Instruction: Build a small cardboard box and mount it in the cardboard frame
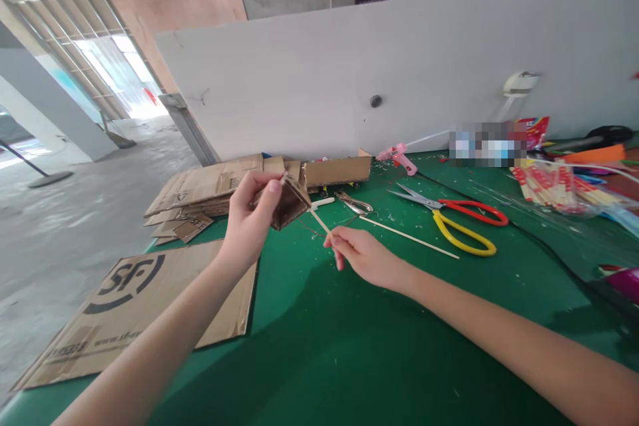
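Note:
My left hand (254, 213) grips a small folded cardboard piece (290, 205) between thumb and fingers, held up above the green table (319, 353). Pinched in my right hand (357, 253) is a thin wooden stick (320, 220), which slants up to the lower right corner of the cardboard piece. Whether the stick's tip is fixed there or only touches, I cannot tell. Another thin stick (409, 237) lies on the table to the right, beside scissors (449, 208) with one red and one yellow handle.
Stacked cardboard (200, 190) and a flat SF-printed sheet (174, 306) lie left. Behind are an open cardboard box (337, 172), pliers (355, 204) and a pink glue gun (399, 158). Packed sticks (549, 186) lie right; a black cable (544, 249) crosses the table. A white panel (309, 80) stands behind.

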A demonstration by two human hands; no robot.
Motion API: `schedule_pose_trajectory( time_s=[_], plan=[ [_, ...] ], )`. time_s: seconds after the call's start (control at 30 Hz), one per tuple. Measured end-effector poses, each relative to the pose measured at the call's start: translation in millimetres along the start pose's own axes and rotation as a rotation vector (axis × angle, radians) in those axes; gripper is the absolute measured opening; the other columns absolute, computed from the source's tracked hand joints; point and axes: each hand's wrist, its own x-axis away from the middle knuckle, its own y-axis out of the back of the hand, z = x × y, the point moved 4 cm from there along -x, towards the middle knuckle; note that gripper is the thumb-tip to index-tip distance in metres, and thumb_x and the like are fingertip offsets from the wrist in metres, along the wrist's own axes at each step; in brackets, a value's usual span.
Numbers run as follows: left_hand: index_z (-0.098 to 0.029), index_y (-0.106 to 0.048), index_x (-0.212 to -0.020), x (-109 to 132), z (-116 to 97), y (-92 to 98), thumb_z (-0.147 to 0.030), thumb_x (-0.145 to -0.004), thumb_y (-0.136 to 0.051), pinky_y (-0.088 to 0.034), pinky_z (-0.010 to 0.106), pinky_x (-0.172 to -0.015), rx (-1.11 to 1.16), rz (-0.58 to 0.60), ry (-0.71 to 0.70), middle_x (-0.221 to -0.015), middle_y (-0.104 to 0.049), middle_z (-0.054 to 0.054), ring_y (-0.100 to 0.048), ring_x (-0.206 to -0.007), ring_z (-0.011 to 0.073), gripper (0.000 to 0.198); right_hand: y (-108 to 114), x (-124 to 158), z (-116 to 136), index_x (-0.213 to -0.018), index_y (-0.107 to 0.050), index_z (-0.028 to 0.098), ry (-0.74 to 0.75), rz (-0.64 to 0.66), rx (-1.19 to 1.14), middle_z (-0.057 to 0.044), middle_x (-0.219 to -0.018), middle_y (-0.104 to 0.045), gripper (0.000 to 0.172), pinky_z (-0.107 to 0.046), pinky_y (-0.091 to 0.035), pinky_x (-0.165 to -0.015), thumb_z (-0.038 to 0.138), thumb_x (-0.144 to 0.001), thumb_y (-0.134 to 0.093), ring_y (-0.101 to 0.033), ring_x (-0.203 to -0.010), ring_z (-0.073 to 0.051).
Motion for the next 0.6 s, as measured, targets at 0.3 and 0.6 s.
schedule_pose_trajectory(
  time_s=[0.3,0.6],
  plan=[
    [-0.020,-0.056,-0.099,3,-49,-30.8,-0.032,-0.073,-0.071,-0.051,0.026,-0.075,-0.188,0.178,-0.213,-0.093,-0.064,0.003,-0.062,-0.086,0.0151,0.033,-13,-11,-4,-0.093,-0.057,0.019,0.195,-0.045,0.196,-0.007,-0.097,-0.070,0.024,-0.030,-0.048,-0.078,0.023,-0.098,-0.034,-0.064,-0.087,-0.016],
    [-0.019,-0.060,-0.089,0,-50,-37.8,-0.036,-0.076,-0.069,-0.049,0.026,-0.073,-0.146,0.230,-0.187,-0.086,-0.065,0.002,-0.062,-0.081,0.0147,0.023,4,-7,24,-0.098,-0.062,0.020,0.238,-0.089,0.292,-0.005,-0.094,-0.072,0.021,-0.028,-0.048,-0.070,0.027,-0.095,-0.042,-0.066,-0.081,-0.017]
  ],
)
